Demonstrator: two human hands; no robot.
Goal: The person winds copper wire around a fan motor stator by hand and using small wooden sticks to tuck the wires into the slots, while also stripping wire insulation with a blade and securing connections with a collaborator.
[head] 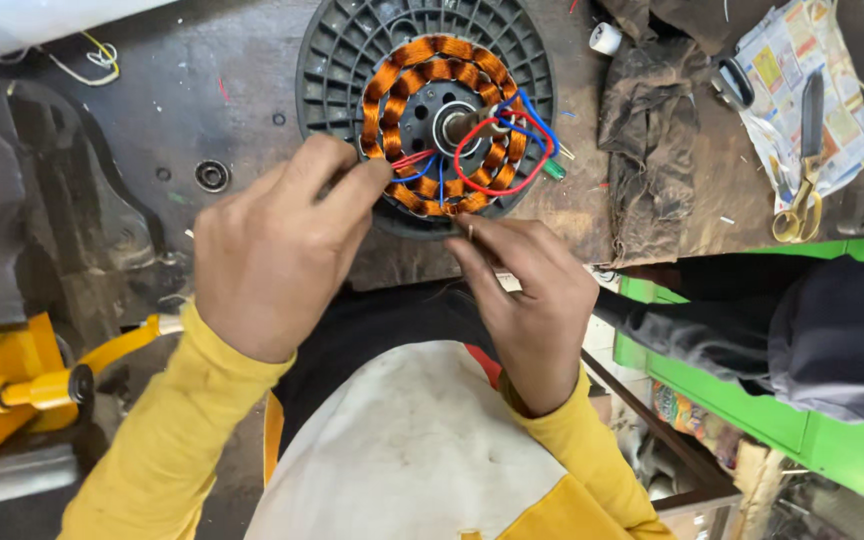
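Left hand [272, 250] fingers pinched on thin wires at stator [442, 125] near rim, mid-bench [202, 90], right hand [527, 300] fingers seemingly pinched on a coil [422, 200] lead; risk of snapping fine copper by tugging hard.

Left hand [277, 250] covered the near-left rim of the stator [427, 115]; its top was cut off by the frame edge. Right hand [532, 295] fingertips hid the lower coils. Yellow tool [12, 390] ran off-frame left.
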